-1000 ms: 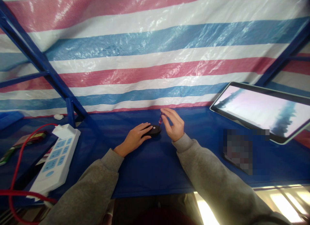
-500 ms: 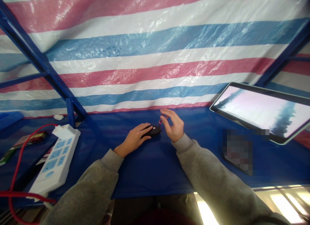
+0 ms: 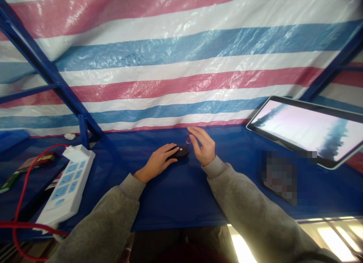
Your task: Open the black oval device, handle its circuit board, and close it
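Note:
A black computer mouse [image 3: 183, 152] lies on the blue table, with a small pale round spot on its upward face. My left hand [image 3: 160, 159] grips its left end, fingers over the far side and thumb along the near side. Between thumb and fingertips, my right hand [image 3: 202, 144] pinches a small screwdriver [image 3: 188, 141] with a reddish translucent handle. The screwdriver stands nearly upright over the right end of the mouse. Its tip is too small to make out clearly.
A white power strip [image 3: 70, 183] with a red cable [image 3: 21, 195] lies on the left. At right a tablet-like screen [image 3: 306, 129] leans back, with a blurred-out dark object [image 3: 279, 180] before it. Behind hangs a striped plastic sheet [image 3: 181, 59] between blue frame bars.
My right fingers have shifted slightly around the screwdriver, and more of its handle shows. My left hand and the mouse stay in place.

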Demonstrator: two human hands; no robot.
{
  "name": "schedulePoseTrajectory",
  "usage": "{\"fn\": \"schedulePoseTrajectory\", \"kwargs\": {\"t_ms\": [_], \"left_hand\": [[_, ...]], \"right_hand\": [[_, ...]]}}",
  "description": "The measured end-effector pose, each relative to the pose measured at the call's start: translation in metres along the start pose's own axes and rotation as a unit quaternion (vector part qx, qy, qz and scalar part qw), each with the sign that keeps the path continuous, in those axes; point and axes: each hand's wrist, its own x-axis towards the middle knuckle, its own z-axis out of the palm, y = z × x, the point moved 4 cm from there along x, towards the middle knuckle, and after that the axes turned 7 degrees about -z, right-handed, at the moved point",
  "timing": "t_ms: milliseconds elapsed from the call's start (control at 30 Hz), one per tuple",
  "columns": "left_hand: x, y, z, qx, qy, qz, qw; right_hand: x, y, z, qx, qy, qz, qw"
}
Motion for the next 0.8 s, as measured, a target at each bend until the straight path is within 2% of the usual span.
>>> {"fn": "schedulePoseTrajectory", "kwargs": {"t_ms": [233, 600, 800], "left_hand": [[0.0002, 0.0010, -0.0009, 0.000, -0.006, -0.003, 1.000], [0.0002, 0.0007, -0.0006, 0.001, -0.005, -0.002, 1.000], [-0.0001, -0.0002, 0.0003, -0.002, -0.004, -0.002, 1.000]], "right_hand": [[-0.0004, 0.0009, 0.0006, 0.013, 0.002, 0.033, 0.999], [0.0011, -0.0019, -0.0010, 0.002, 0.006, -0.002, 1.000], [0.0010, -0.0013, -0.0013, 0.004, 0.015, 0.006, 1.000]]}}
